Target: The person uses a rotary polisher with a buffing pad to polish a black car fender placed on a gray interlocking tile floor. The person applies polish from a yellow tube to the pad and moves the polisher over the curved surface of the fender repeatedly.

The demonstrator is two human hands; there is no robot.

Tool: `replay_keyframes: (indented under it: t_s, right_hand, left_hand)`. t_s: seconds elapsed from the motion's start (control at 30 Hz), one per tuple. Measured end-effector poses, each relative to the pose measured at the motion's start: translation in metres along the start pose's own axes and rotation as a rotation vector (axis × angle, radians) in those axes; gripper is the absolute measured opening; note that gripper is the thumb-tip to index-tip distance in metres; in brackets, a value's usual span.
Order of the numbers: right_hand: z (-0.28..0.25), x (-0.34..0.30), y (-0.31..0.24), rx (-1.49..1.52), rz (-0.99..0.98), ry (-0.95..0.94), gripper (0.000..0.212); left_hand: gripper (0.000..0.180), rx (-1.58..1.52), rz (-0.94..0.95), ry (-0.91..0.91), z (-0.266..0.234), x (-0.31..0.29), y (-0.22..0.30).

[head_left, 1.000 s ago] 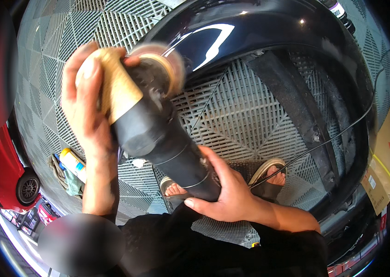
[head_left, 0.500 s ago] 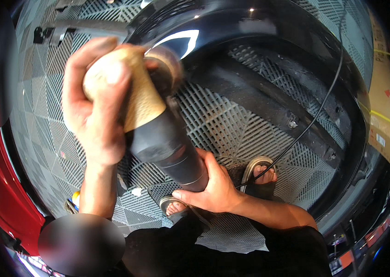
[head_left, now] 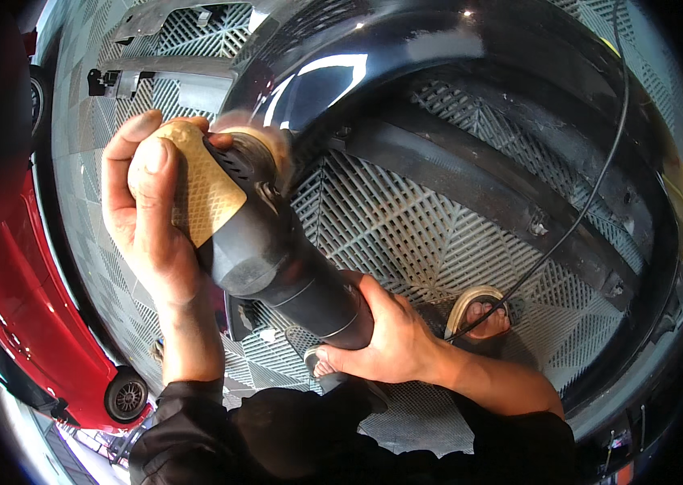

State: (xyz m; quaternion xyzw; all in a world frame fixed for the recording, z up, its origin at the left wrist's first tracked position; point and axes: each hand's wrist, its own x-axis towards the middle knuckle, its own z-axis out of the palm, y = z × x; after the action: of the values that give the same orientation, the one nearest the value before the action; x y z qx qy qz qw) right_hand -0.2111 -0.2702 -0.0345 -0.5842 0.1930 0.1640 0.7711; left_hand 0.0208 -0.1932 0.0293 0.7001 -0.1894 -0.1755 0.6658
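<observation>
A black power polisher [head_left: 257, 259] with a tan textured cover over its head lies across the middle, tilted from upper left to lower right. My left hand [head_left: 151, 210] wraps round the tan head, thumb on top. My right hand [head_left: 398, 335] grips the black barrel near its rear end. The round pad [head_left: 257, 141], blurred at its rim, is against or very near the left end of a glossy black car bumper [head_left: 406, 48]; I cannot tell if they touch. A black cord [head_left: 572, 218] runs from near my right hand over the bumper.
The bumper curves round the far and right sides, with dark crossbars [head_left: 479, 174] inside it. Grey slatted tiles [head_left: 382, 218] make the floor. Loose trim pieces [head_left: 172, 66] lie at the far left. A red car [head_left: 34, 299] stands at left. My sandalled foot [head_left: 483, 315] is near the cord.
The polisher and my left hand have shifted left and nearer to me relative to the bumper. My view has shifted, and more of the red car shows. Both hands keep their grip.
</observation>
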Motion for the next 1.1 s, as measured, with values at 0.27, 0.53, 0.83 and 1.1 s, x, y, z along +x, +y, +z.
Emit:
replay_keyframes:
  t_s: [0.27,0.53,0.83,1.1]
  right_hand:
    - [-0.015,-0.009,-0.011,-0.009,-0.173,0.187,0.089]
    - [-0.033,-0.02,-0.015,0.085,-0.309,0.314,0.098]
    - [-0.044,-0.024,-0.02,0.147,-0.34,0.323,0.096]
    - [-0.044,-0.024,-0.025,0.221,-0.426,0.385,0.096]
  left_hand:
    - [0.035,-0.12,-0.007,-0.097,0.044,0.045,-0.006]
    - [0.03,-0.064,0.054,-0.183,0.123,0.065,0.008]
    - [0.03,-0.123,0.025,-0.254,0.146,0.074,0.008]
    - [0.034,-0.094,0.052,-0.338,0.156,0.087,0.006]
